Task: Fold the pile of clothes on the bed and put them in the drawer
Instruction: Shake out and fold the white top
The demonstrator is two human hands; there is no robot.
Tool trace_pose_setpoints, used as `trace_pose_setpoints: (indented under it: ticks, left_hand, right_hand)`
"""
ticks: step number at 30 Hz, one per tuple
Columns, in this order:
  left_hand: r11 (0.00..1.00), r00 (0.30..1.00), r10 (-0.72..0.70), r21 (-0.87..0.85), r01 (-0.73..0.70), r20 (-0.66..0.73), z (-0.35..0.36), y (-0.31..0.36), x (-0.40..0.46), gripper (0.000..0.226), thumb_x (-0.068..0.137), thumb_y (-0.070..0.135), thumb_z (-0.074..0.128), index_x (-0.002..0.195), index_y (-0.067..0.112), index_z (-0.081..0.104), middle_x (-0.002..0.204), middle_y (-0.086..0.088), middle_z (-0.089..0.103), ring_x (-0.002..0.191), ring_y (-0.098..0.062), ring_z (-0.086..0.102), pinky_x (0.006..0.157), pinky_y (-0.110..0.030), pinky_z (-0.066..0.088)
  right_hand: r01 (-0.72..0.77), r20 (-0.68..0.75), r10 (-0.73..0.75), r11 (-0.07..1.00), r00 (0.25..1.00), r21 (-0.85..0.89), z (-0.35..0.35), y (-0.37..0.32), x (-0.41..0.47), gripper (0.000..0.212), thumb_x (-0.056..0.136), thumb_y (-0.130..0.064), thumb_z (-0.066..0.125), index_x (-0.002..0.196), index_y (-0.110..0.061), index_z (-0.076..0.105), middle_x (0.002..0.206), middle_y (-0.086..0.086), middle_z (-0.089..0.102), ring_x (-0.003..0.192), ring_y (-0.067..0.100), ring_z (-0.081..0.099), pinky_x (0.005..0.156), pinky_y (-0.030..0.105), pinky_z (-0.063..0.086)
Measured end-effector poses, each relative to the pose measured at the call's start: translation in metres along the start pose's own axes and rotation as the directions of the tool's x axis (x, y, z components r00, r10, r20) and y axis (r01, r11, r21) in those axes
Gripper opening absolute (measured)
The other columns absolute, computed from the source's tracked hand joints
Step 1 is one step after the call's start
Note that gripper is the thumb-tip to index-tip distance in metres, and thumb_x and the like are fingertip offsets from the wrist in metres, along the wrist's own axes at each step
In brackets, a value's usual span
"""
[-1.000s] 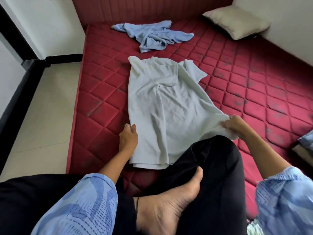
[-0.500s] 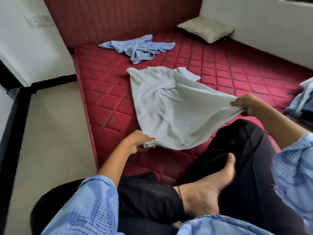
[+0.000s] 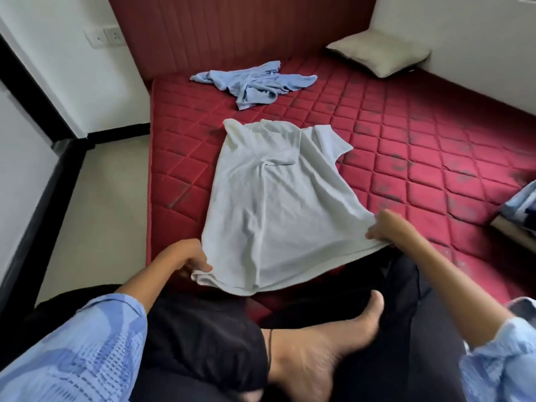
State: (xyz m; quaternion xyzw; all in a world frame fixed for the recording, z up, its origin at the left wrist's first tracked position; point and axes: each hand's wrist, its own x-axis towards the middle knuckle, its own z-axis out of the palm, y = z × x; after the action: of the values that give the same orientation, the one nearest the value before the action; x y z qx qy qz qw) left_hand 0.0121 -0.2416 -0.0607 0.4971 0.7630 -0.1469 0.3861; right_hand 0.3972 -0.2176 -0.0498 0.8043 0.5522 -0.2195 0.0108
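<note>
Red quilted mattress (image 3: 406,158) with a pale white shirt (image 3: 269,204) spread out flat on it, pocket side up. The left hand (image 3: 185,258) pinches the shirt's bottom corner, and the right hand (image 3: 387,226) grips the other bottom corner. A crumpled blue garment (image 3: 255,82) lies farther up the bed, near a beige pillow (image 3: 380,55) in the corner.

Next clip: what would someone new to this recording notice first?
A pale shirt lies spread down the middle of the red quilted mattress, its hem pinched at the corners by the left hand and right hand. Beyond it a crumpled blue garment lies near the headboard, and a beige pillow sits in the far right corner.
</note>
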Motion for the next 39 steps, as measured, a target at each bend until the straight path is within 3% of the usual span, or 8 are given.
trace_pose_setpoints:
  ticks: [4,10,15,20,28,31,34,39]
  left_hand:
    - [0.980,0.930,0.195,0.087,-0.176,-0.312,0.007,0.054,-0.004,0.068,0.091,0.045,0.057,0.140,0.004,0.035,0.140,-0.016,0.047,0.121,-0.030,0.051,0.098,-0.035,0.043]
    - [0.769,0.932,0.345,-0.603,-0.213,0.111,0.028,0.186,-0.042,0.060,0.090,0.068,0.036,0.110,0.016,0.058,0.097,-0.009,0.064,0.088,-0.025,0.062,0.075,-0.035,0.051]
    - [0.701,0.916,0.387,-0.613,-0.364,-0.101,0.032,0.205,-0.030,0.019,0.089,0.005,0.050,0.073,0.010,0.060,0.060,-0.004,0.057,0.055,-0.017,0.054,0.042,-0.016,0.040]
    - [0.743,0.886,0.448,-0.502,-0.444,-0.120,0.028,0.190,-0.019,0.007,0.093,0.016,0.055,0.097,0.014,0.061,0.085,-0.002,0.066,0.081,-0.019,0.064,0.061,-0.027,0.051]
    - [0.699,0.830,0.558,-0.541,-0.468,0.004,0.017,0.176,-0.014,0.022,0.098,0.027,0.052,0.110,0.012,0.062,0.104,-0.008,0.072,0.095,-0.023,0.069,0.093,-0.044,0.052]
    - [0.665,0.788,0.602,-0.624,-0.410,0.124,0.010,0.172,-0.012,0.023,0.098,0.024,0.050,0.113,0.011,0.063,0.105,-0.008,0.072,0.095,-0.023,0.070,0.092,-0.042,0.054]
    - [0.624,0.731,0.649,-0.698,-0.351,0.213,0.002,0.162,-0.003,0.023,0.097,0.023,0.051,0.113,0.010,0.062,0.108,-0.010,0.071,0.098,-0.024,0.069,0.090,-0.037,0.055]
    - [0.559,0.642,0.723,-0.762,-0.327,0.255,-0.005,0.141,0.007,0.026,0.097,0.021,0.050,0.117,0.008,0.061,0.113,-0.007,0.069,0.102,-0.020,0.067,0.091,-0.032,0.053]
  right_hand:
    - [0.244,-0.076,-0.235,0.957,0.969,0.158,0.015,-0.027,-0.013,0.030,0.078,-0.010,0.061,0.105,0.003,0.059,0.105,0.019,0.063,0.098,0.033,0.060,0.068,0.027,0.038]
    - [0.141,0.151,-0.491,0.506,0.858,0.851,0.024,-0.060,-0.025,0.015,0.086,0.006,0.056,0.085,-0.009,0.057,0.075,0.006,0.058,0.065,0.013,0.058,0.057,0.025,0.051]
    - [0.058,0.328,-0.678,0.480,0.657,0.875,-0.001,-0.034,-0.004,0.017,0.099,-0.016,0.048,0.105,-0.007,0.061,0.098,0.005,0.068,0.087,0.019,0.064,0.074,0.026,0.050]
    - [-0.072,0.201,-0.316,0.376,0.927,0.924,-0.018,-0.042,0.092,0.019,0.095,-0.031,0.055,0.089,-0.014,0.060,0.075,0.004,0.060,0.063,0.015,0.054,0.063,0.026,0.043]
    - [-0.146,0.147,-0.119,0.016,0.982,0.989,-0.011,-0.107,0.225,0.020,0.091,-0.032,0.056,0.081,-0.015,0.053,0.060,-0.001,0.049,0.047,0.010,0.046,0.044,0.019,0.043]
    - [-0.130,0.109,-0.134,-0.161,0.985,0.978,-0.011,-0.120,0.257,0.022,0.096,-0.023,0.049,0.095,-0.003,0.060,0.075,0.007,0.066,0.072,0.022,0.063,0.068,0.031,0.056]
    - [-0.108,0.108,-0.009,-0.178,0.994,0.978,-0.010,-0.131,0.284,0.035,0.094,-0.022,0.054,0.121,0.000,0.053,0.118,0.010,0.055,0.104,0.026,0.060,0.085,0.038,0.055]
    - [-0.080,0.077,0.040,0.082,0.996,0.993,-0.031,-0.153,0.295,0.028,0.092,-0.028,0.054,0.110,-0.007,0.052,0.106,0.005,0.055,0.090,0.018,0.062,0.072,0.028,0.055]
